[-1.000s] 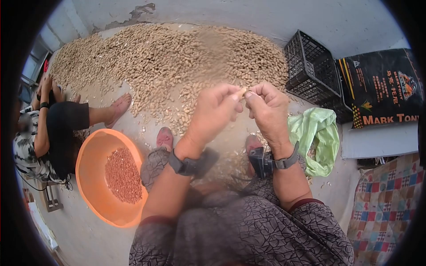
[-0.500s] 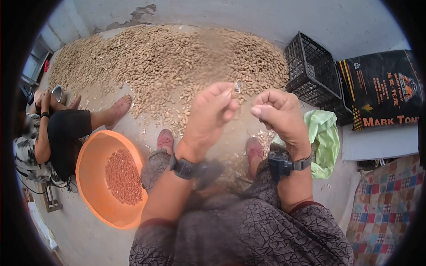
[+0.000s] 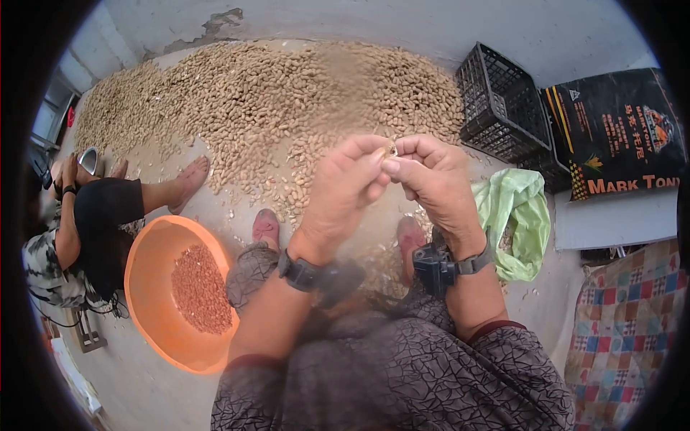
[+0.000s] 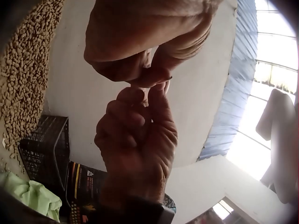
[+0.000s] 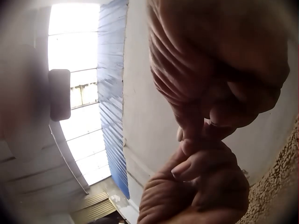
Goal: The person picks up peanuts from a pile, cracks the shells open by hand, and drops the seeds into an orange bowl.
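In the head view my left hand (image 3: 343,195) pinches a peanut (image 3: 392,150) between thumb and index finger, its shell looking broken open. From the other side my right hand (image 3: 444,185) grips at the same peanut, thumb and forefinger meeting the left fingertips. Both wrist views have the fingertips pressed together, hiding most of the peanut. Beyond the hands spreads a big heap of unshelled peanuts (image 3: 251,108). An orange basin (image 3: 147,287) at the left holds shelled reddish kernels (image 3: 201,287).
A black plastic crate (image 3: 496,108) stands against the wall beside a black printed sack (image 3: 618,136). Near my right forearm lies a green plastic bag (image 3: 528,237). Another person (image 3: 108,208) sits at the left, close to the basin. Patchwork cloth (image 3: 625,316) covers something at lower right.
Half a second ago my right hand was drawn away to the right while the left held up the opened shell. Now the right fingers are back at the peanut.
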The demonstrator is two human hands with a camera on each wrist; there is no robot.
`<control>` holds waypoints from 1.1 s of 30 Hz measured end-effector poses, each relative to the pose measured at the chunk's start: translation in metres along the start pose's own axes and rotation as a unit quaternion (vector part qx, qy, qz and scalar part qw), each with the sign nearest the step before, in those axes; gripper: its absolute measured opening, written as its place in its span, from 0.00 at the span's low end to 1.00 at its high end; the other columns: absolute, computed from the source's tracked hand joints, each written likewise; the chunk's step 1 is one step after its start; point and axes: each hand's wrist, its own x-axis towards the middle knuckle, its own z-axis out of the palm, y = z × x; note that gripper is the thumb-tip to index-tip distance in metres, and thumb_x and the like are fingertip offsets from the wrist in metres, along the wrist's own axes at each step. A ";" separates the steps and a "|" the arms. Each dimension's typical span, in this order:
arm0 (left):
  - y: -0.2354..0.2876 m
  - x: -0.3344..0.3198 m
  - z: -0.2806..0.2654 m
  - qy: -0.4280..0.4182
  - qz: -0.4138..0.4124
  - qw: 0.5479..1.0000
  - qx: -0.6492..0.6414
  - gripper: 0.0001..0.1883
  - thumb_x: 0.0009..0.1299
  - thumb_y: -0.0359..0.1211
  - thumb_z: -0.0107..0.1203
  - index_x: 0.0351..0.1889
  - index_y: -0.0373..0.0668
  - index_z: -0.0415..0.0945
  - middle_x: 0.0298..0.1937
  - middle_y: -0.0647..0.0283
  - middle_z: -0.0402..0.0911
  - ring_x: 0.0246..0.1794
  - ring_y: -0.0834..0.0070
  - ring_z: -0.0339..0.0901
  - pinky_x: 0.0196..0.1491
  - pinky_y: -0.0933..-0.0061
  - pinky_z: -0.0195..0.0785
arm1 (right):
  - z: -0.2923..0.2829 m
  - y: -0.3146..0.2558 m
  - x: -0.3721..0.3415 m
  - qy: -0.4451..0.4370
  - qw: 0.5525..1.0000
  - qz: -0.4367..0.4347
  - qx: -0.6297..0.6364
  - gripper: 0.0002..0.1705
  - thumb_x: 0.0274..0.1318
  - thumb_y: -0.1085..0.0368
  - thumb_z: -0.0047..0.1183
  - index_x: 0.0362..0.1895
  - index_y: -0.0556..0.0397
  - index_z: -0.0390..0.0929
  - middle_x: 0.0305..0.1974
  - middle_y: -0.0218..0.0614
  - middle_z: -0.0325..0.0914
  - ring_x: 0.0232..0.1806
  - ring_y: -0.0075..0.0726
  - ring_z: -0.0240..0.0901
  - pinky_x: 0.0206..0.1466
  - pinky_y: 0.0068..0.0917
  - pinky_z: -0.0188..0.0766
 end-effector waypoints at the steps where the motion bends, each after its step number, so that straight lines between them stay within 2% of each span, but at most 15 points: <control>1: -0.002 0.000 0.000 0.001 0.004 1.000 -0.006 0.11 0.67 0.29 0.50 0.47 0.37 0.69 0.27 0.69 0.74 0.23 0.87 0.67 0.25 0.89 0.59 | -0.001 0.001 -0.001 0.002 1.000 0.002 0.001 0.10 0.48 0.64 0.57 0.32 0.57 0.79 0.24 0.28 0.77 0.24 0.14 0.67 0.26 0.13 0.61; 4: -0.001 0.001 -0.002 -0.001 0.004 1.000 0.007 0.10 0.67 0.29 0.49 0.46 0.38 0.69 0.26 0.68 0.74 0.23 0.87 0.67 0.25 0.89 0.59 | -0.001 0.004 0.000 -0.001 1.000 0.009 -0.005 0.09 0.47 0.65 0.58 0.31 0.59 0.79 0.24 0.29 0.77 0.25 0.16 0.68 0.26 0.14 0.62; 6: 0.004 -0.001 -0.002 -0.005 0.001 1.000 0.028 0.10 0.67 0.29 0.49 0.46 0.38 0.70 0.26 0.68 0.74 0.23 0.86 0.68 0.25 0.89 0.59 | 0.000 0.008 0.001 -0.005 0.999 -0.041 -0.020 0.10 0.47 0.64 0.59 0.30 0.58 0.77 0.21 0.25 0.73 0.18 0.11 0.61 0.18 0.10 0.55; 10: 0.015 -0.004 0.005 0.002 0.006 0.993 0.119 0.09 0.68 0.29 0.48 0.44 0.37 0.70 0.25 0.66 0.75 0.21 0.85 0.68 0.23 0.87 0.60 | 0.003 0.000 -0.002 -0.010 1.000 -0.016 -0.007 0.09 0.48 0.65 0.59 0.29 0.57 0.77 0.21 0.25 0.74 0.20 0.11 0.62 0.20 0.10 0.55; 12: 0.015 -0.003 0.006 0.004 0.019 0.986 0.168 0.09 0.68 0.30 0.48 0.43 0.37 0.70 0.25 0.65 0.76 0.20 0.85 0.69 0.23 0.85 0.61 | 0.004 0.003 -0.001 0.010 0.996 -0.050 -0.079 0.06 0.46 0.69 0.55 0.25 0.61 0.78 0.22 0.32 0.77 0.23 0.19 0.69 0.25 0.20 0.65; 14: 0.011 -0.002 0.006 0.032 0.051 0.955 0.289 0.08 0.68 0.30 0.48 0.40 0.35 0.70 0.23 0.64 0.76 0.20 0.83 0.70 0.23 0.83 0.63 | 0.008 0.004 -0.002 0.011 0.994 -0.050 -0.098 0.06 0.46 0.69 0.55 0.25 0.62 0.78 0.21 0.34 0.76 0.22 0.20 0.70 0.25 0.21 0.65; 16: 0.007 -0.001 0.000 0.030 0.065 0.939 0.338 0.08 0.69 0.31 0.47 0.40 0.36 0.69 0.23 0.65 0.76 0.18 0.85 0.69 0.21 0.85 0.61 | 0.011 0.007 -0.002 0.012 0.992 -0.049 -0.116 0.06 0.45 0.70 0.54 0.24 0.62 0.78 0.20 0.36 0.76 0.22 0.21 0.70 0.25 0.21 0.65; 18: 0.005 0.000 -0.002 0.027 0.078 0.919 0.385 0.08 0.70 0.32 0.46 0.40 0.37 0.68 0.24 0.65 0.75 0.17 0.87 0.68 0.19 0.87 0.59 | 0.011 0.016 0.000 0.017 0.981 -0.113 -0.159 0.07 0.43 0.69 0.53 0.24 0.62 0.77 0.18 0.38 0.74 0.20 0.23 0.70 0.24 0.23 0.65; 20: 0.007 0.000 -0.002 0.014 0.119 0.893 0.434 0.07 0.69 0.32 0.48 0.36 0.38 0.69 0.24 0.67 0.75 0.18 0.87 0.68 0.20 0.88 0.59 | 0.010 0.016 0.001 0.011 0.978 -0.125 -0.166 0.07 0.42 0.68 0.54 0.23 0.62 0.77 0.17 0.38 0.73 0.20 0.23 0.68 0.23 0.23 0.64; 21: 0.010 0.000 -0.001 0.015 0.117 0.893 0.434 0.07 0.69 0.32 0.48 0.36 0.38 0.69 0.24 0.67 0.75 0.18 0.87 0.68 0.20 0.88 0.59 | 0.010 0.016 0.000 0.005 0.975 -0.138 -0.173 0.08 0.42 0.68 0.55 0.23 0.62 0.76 0.16 0.38 0.72 0.19 0.23 0.67 0.23 0.23 0.64; 23: 0.017 -0.002 0.002 0.014 0.041 0.948 0.315 0.04 0.66 0.28 0.49 0.31 0.37 0.70 0.23 0.65 0.74 0.20 0.84 0.70 0.23 0.82 0.63 | 0.008 0.011 -0.003 0.000 0.973 -0.134 -0.187 0.08 0.42 0.68 0.55 0.22 0.62 0.76 0.16 0.38 0.72 0.18 0.22 0.66 0.22 0.23 0.63; 25: 0.016 -0.002 0.002 0.012 0.031 0.960 0.277 0.04 0.66 0.28 0.49 0.30 0.38 0.70 0.23 0.66 0.74 0.20 0.84 0.70 0.23 0.83 0.62 | 0.007 0.008 -0.004 -0.005 0.970 -0.132 -0.202 0.08 0.43 0.68 0.56 0.22 0.62 0.76 0.15 0.37 0.72 0.17 0.22 0.65 0.21 0.23 0.62; 28: 0.012 -0.002 0.000 0.006 0.017 0.980 0.200 0.05 0.67 0.29 0.49 0.30 0.39 0.70 0.24 0.67 0.74 0.20 0.86 0.68 0.22 0.84 0.60 | 0.007 0.006 -0.006 -0.009 0.982 -0.120 -0.146 0.08 0.44 0.68 0.57 0.21 0.62 0.76 0.15 0.34 0.71 0.17 0.21 0.63 0.20 0.22 0.60; 31: 0.009 -0.003 0.000 -0.007 0.011 0.991 0.133 0.05 0.68 0.29 0.49 0.30 0.39 0.70 0.24 0.67 0.73 0.20 0.87 0.66 0.22 0.86 0.58 | 0.006 0.005 -0.008 -0.021 0.989 -0.089 -0.116 0.07 0.45 0.69 0.56 0.22 0.61 0.77 0.16 0.31 0.72 0.18 0.18 0.64 0.20 0.19 0.60; 33: 0.008 -0.004 -0.001 -0.013 0.011 0.994 0.106 0.05 0.68 0.30 0.49 0.30 0.39 0.70 0.24 0.68 0.73 0.20 0.88 0.65 0.23 0.87 0.57 | 0.006 0.003 -0.010 -0.022 0.998 -0.038 -0.039 0.06 0.47 0.69 0.55 0.23 0.60 0.78 0.17 0.28 0.73 0.19 0.16 0.65 0.20 0.17 0.60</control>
